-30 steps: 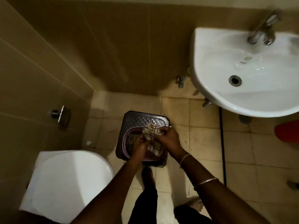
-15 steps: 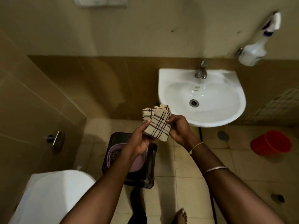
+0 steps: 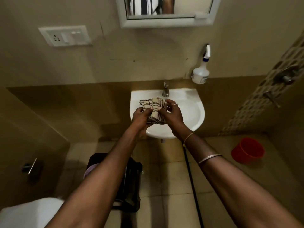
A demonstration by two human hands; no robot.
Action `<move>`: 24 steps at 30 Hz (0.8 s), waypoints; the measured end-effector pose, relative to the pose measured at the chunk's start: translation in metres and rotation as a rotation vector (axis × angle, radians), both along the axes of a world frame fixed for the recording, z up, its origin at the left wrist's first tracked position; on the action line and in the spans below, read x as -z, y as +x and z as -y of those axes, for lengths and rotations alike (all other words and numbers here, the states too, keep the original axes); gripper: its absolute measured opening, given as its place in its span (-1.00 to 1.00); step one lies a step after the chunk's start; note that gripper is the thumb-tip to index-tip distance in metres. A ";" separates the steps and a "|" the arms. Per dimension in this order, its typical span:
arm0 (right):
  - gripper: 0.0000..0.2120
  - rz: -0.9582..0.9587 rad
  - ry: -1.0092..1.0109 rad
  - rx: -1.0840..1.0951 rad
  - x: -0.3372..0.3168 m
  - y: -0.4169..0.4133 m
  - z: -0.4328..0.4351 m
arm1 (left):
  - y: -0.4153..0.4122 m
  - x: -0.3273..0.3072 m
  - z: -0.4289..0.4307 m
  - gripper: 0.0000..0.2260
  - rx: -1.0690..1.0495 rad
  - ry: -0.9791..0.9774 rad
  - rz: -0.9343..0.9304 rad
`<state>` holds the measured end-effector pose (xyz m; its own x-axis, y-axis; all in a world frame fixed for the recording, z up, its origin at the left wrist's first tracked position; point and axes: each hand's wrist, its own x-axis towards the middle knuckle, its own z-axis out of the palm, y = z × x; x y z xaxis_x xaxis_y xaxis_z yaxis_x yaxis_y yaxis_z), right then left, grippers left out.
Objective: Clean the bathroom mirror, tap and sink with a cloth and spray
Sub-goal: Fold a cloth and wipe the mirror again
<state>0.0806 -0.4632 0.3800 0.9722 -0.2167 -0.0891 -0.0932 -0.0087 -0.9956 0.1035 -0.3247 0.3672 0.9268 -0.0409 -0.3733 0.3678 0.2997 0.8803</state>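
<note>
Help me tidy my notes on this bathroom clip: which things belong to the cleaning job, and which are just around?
For the job: cloth held in both hands, spray bottle, mirror, tap, sink.

Just around: red bucket, toilet, switch plate, dark stool.

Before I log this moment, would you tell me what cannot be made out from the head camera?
- Mirror: cut off by the top edge.
- Sink drain: hidden behind the cloth and both hands, left hand, right hand.
- Spray bottle label: too small to read.
- Stool and what lies on it: mostly hidden behind the left forearm.
</note>
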 end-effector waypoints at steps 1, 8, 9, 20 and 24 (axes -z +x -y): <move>-0.60 0.024 0.016 -0.020 -0.007 0.000 0.001 | 0.001 -0.006 0.006 -0.77 0.000 0.017 0.020; -0.46 0.078 -0.029 -0.268 -0.029 0.017 0.004 | 0.023 -0.034 0.020 -0.51 0.003 -0.073 0.058; -0.51 0.070 -0.028 -0.270 -0.027 0.023 0.005 | 0.029 -0.034 0.019 -0.51 0.010 -0.070 0.062; -0.55 -0.147 0.402 0.046 -0.004 0.118 0.016 | 0.120 0.006 0.003 -0.73 -0.091 -0.129 -0.082; -0.67 -0.196 0.698 0.168 0.003 0.155 0.030 | 0.158 0.009 -0.010 -0.72 -0.101 -0.215 -0.139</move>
<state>0.2361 -0.4931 0.3774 0.8831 -0.1909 -0.4286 -0.2135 0.6500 -0.7293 0.2614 -0.3148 0.3584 0.8706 -0.0430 -0.4901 0.4396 0.5151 0.7358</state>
